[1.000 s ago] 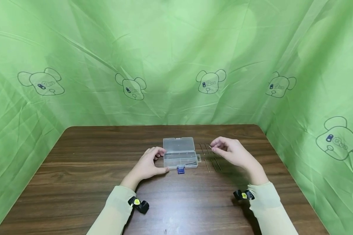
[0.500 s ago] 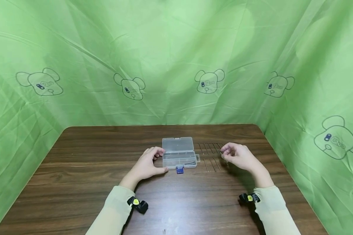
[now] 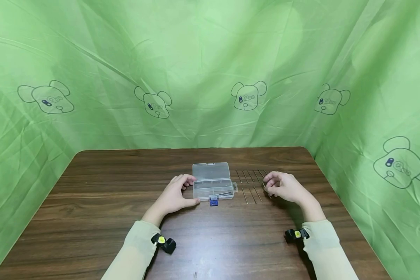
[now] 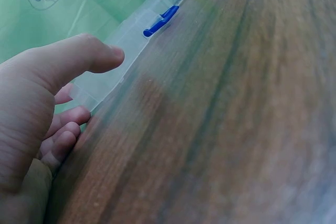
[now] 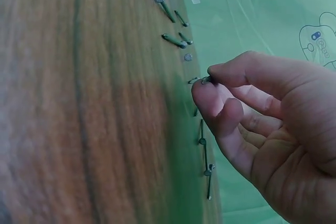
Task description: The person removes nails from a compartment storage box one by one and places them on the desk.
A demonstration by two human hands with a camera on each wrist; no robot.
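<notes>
A clear plastic box (image 3: 213, 192) stands on the table with its lid folded back and a blue clasp (image 3: 214, 202) at the front. Several nails (image 3: 225, 193) lie in its front right part. My left hand (image 3: 173, 197) holds the box's left end, thumb at the front corner and fingers toward the back. Right of the box, loose nails (image 3: 244, 176) lie in two rows, a back one and a shorter front one. My right hand (image 3: 287, 188) pinches a nail (image 5: 206, 80) between thumb and forefinger, at the right end of the rows. Fingers hide most of that nail.
The brown wooden table (image 3: 108, 186) ends at a green cloth backdrop (image 3: 203, 77) with printed bear heads. A second clear clasp (image 3: 235, 187) sticks out from the box's right side, close to the nails. Each wrist wears a small black camera (image 3: 296, 235).
My right hand has moved right and slightly nearer, from above the back row to the rows' right end, uncovering back-row nails. My left hand stays at the box.
</notes>
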